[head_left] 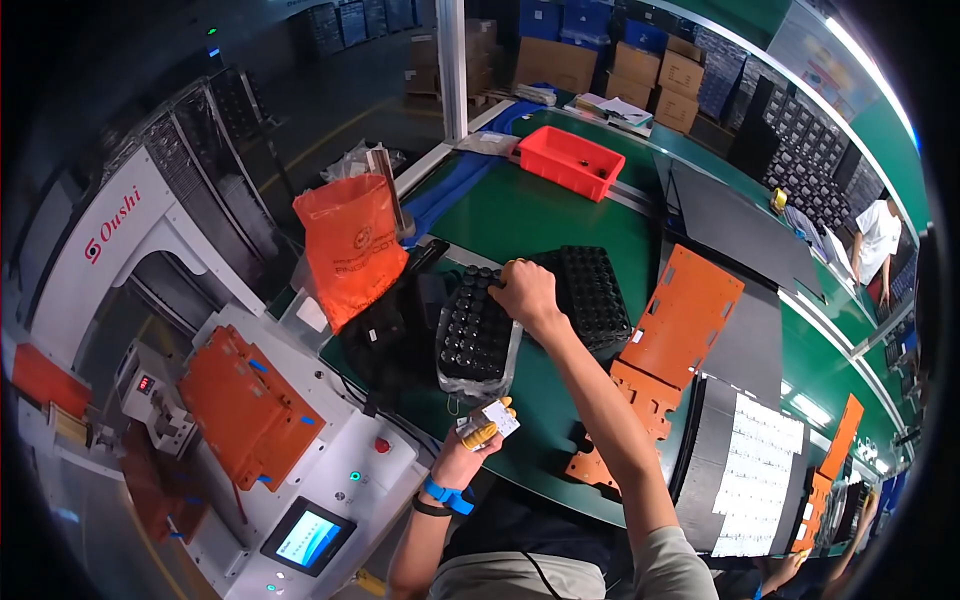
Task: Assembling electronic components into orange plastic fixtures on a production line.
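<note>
My left hand (pixel 473 446), with yellow finger covers and a blue wrist strap (pixel 449 497), grips a small white board (pixel 497 421) just in front of the tray. Farther forward, my right hand (pixel 527 291) has its fingers curled together over the right far part of a black tray of round black parts (pixel 472 335). What those fingers pinch, if anything, is hidden. Clear plastic wraps the tray's near end. A second black tray with round pockets (pixel 594 292) lies to the right of my right hand.
An orange bag (pixel 352 245) and a red bin (pixel 572 163) are farther off. Orange fixture plates (pixel 684 315) and a white sheet of panels (pixel 757 475) lie right. At left stands a machine with a screen (pixel 308 537) and red button (pixel 382 446). Other people are at far right.
</note>
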Tool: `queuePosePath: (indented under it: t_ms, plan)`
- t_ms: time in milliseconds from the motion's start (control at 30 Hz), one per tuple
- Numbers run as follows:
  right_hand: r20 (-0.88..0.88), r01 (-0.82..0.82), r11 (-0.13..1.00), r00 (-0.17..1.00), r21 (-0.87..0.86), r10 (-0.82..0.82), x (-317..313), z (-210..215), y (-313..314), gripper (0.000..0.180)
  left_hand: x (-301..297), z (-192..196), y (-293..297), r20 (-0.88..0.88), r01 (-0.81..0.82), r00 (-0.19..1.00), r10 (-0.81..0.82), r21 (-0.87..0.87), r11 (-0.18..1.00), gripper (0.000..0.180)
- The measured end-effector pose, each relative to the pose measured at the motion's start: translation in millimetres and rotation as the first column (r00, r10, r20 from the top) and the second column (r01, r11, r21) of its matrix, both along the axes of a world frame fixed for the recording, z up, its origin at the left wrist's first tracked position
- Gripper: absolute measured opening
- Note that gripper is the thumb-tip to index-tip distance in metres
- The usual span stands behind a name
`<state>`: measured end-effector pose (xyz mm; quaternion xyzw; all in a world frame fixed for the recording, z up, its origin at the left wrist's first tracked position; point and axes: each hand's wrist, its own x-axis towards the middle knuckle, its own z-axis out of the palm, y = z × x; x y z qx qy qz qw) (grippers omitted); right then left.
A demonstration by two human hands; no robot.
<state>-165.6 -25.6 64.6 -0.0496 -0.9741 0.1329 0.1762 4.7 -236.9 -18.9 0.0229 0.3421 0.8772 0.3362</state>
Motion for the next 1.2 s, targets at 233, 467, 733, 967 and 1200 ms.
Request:
queuePosePath:
  t_ms: [233,467,733,967,1200]
  plan:
    - [-0.229,-0.310,0.580,0.951,-0.754,0.210,72,30,-2,0.022,-3,11,6,-0.168,-0.146,0.973,0.156,0.069,0.987,0.048]
    - [-0.120,-0.327,0.459,0.898,-0.826,0.423,196,51,-20,0.024,14,71,13,-0.565,-0.463,0.752,0.339,-0.088,0.882,0.059]
    - [-0.160,-0.484,0.631,0.851,-0.606,0.500,218,51,-7,0.029,35,74,20,-0.579,-0.550,0.715,0.392,-0.119,0.827,0.055]
    - [-0.313,-0.651,0.615,0.756,-0.445,0.575,224,38,3,0.030,35,68,19,-0.454,-0.346,0.836,0.307,-0.002,0.938,0.054]
    - [-0.453,-0.649,0.591,0.760,-0.479,0.466,241,24,0,0.032,44,67,25,-0.424,-0.293,0.872,0.244,-0.054,0.955,0.054]
